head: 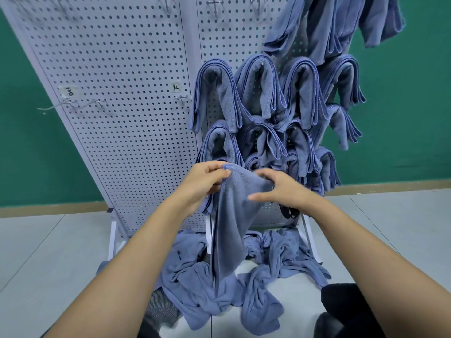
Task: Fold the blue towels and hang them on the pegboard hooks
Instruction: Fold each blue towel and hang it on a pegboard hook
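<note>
We hold one blue towel [229,228] up in front of the pegboard [122,93]. Our left hand [207,178] pinches the towel's top corner between the thumb and the bent fingers. Our right hand [280,189] holds the top edge a little way to the right, with its fingers curled over the cloth and its thumb lying flat across the front. The top edge is bunched between the two hands. The rest of the towel hangs straight down in a long narrow strip, and its bottom end reaches the pile [275,254]. The pile is more blue towels, all crumpled, lying on the floor [48,252] at the foot of the board, between its white legs [113,237]. On the right half of the board we see the hung towels [258,89], folded over pegs in rows, packed close and touching each other. More of them hang higher up at the top right. The left half of the board is bare metal full of little holes, with a few hooks [97,103] holding nothing and two small paper labels [68,91]. Behind the board is a green wall [402,118]. A bit of striped cloth [161,306] peeks out from under the pile near our left arm.
</note>
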Demonstrator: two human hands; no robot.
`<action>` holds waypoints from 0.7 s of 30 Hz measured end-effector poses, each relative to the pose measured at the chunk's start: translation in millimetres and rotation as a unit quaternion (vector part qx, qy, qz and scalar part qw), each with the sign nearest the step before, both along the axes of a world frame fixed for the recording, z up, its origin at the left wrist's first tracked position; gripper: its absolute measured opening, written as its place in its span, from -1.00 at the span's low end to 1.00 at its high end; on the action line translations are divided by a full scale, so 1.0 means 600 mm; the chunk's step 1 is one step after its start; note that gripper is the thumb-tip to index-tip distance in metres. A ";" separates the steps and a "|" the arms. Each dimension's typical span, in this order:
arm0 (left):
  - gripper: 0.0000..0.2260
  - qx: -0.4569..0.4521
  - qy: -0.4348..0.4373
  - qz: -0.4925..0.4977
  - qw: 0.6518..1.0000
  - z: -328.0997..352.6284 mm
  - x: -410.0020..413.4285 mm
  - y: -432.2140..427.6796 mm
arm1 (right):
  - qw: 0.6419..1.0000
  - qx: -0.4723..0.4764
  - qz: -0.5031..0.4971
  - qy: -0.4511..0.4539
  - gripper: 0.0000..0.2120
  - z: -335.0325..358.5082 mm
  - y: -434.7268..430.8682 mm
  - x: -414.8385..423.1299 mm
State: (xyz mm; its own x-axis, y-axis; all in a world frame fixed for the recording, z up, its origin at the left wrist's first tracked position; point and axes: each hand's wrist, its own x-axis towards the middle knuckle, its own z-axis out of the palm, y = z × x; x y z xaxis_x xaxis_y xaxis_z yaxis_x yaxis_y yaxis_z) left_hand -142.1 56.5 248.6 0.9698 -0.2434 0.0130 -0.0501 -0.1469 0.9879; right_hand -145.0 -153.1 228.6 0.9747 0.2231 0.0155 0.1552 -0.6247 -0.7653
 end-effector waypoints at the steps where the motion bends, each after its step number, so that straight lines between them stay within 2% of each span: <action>1: -0.84 0.005 0.003 0.013 1.000 -0.002 0.003 0.006 | 1.000 0.018 -0.003 -0.001 -0.77 0.000 0.001 0.001; 2: -0.85 0.009 0.011 0.031 0.999 -0.003 0.007 0.013 | 0.998 0.045 -0.020 -0.028 -0.86 0.003 0.002 0.002; 4: -0.88 0.005 0.040 0.064 0.997 -0.007 0.013 0.028 | 0.991 0.092 -0.058 -0.083 -0.87 0.010 0.001 0.004; 6: -0.90 0.006 0.057 0.079 0.995 -0.012 0.018 0.037 | 0.989 0.112 -0.052 -0.075 -0.87 0.014 0.001 0.003; 9: -0.89 0.021 0.044 0.067 0.997 -0.019 0.019 0.031 | 0.993 0.086 -0.052 -0.066 -0.88 0.014 0.001 0.001; 12: -0.86 0.026 -0.011 0.051 0.998 -0.023 0.020 0.021 | 0.992 0.072 -0.064 -0.078 -0.85 0.021 -0.004 0.001; 18: -0.85 -0.022 -0.033 -0.030 0.999 -0.024 0.018 -0.007 | 0.996 -0.009 -0.008 -0.088 -0.74 0.027 -0.009 -0.004; 21: -0.87 -0.011 -0.032 -0.024 0.999 -0.029 0.018 -0.019 | 0.996 -0.008 0.022 -0.088 -0.85 0.020 0.006 0.001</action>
